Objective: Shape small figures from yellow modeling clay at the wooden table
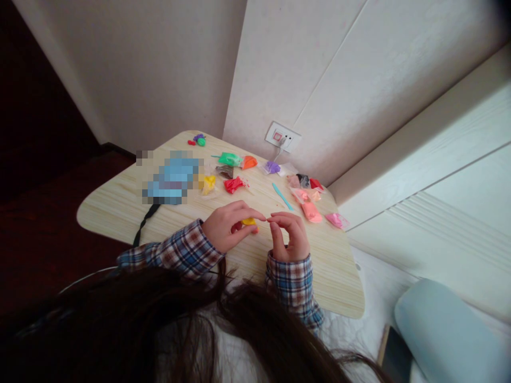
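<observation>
Over the table's near side, my left hand (229, 226) curls its fingers around a piece of yellow modelling clay (249, 221). A bit of reddish colour shows by its thumb tip. Its index finger reaches out to the fingertips of my right hand (293, 236). Thumb and index finger of that right hand are pinched together; anything between them is too small to make out. Just beyond the hands lies a light blue modelling tool (282, 196). An opened packet of red clay (233, 184) is beyond my left hand.
More clay packets lie about: yellow (208, 184), green (230, 159), orange (249, 162), purple (272, 167) and coral (311, 211). Small shaped clay pieces (200, 141) sit at the far left corner. A blurred blue object (175, 175) with a black strap rests left. A wall socket (282, 137) holds a plug.
</observation>
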`<state>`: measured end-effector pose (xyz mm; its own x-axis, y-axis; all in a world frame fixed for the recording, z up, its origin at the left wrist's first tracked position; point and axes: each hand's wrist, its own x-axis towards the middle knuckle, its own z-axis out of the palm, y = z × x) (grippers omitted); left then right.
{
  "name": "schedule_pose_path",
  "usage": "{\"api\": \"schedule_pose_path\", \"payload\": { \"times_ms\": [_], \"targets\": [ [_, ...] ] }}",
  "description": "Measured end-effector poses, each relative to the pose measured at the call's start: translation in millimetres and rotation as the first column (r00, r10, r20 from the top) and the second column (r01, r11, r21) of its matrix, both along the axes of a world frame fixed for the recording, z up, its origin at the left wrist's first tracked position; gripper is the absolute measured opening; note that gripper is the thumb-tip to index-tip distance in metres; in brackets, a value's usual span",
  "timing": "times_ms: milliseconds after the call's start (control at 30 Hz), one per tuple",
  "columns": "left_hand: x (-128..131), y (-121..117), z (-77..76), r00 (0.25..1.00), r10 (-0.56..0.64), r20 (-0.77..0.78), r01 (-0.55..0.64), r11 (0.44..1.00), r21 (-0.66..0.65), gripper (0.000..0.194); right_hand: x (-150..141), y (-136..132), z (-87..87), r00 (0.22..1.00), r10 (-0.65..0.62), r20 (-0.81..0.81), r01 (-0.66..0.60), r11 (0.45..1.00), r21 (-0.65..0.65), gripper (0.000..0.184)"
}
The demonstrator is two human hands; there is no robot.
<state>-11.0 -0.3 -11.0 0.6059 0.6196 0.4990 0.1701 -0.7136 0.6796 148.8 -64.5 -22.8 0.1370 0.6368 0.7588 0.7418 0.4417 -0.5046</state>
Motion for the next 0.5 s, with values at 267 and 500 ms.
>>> {"api": "schedule_pose_path", "payload": {
  "times_ms": [267,500],
  "targets": [
    [2.5,2.6,-10.1,0.993,0.075,-0.094,-0.065,0.992,0.111,0.025,-1.0,0.7,-5.2,0.996,0.0,-0.094,-0.002,1.0,-0.021,0.005],
    [3.9,3.7,-17.1,0.962,0.116,-0.246,-0.094,0.991,0.098,0.028,13.7,4.6,-6.3,0.993,0.038,0.11,-0.042,0.999,0.034,0.007]
  ]
}}
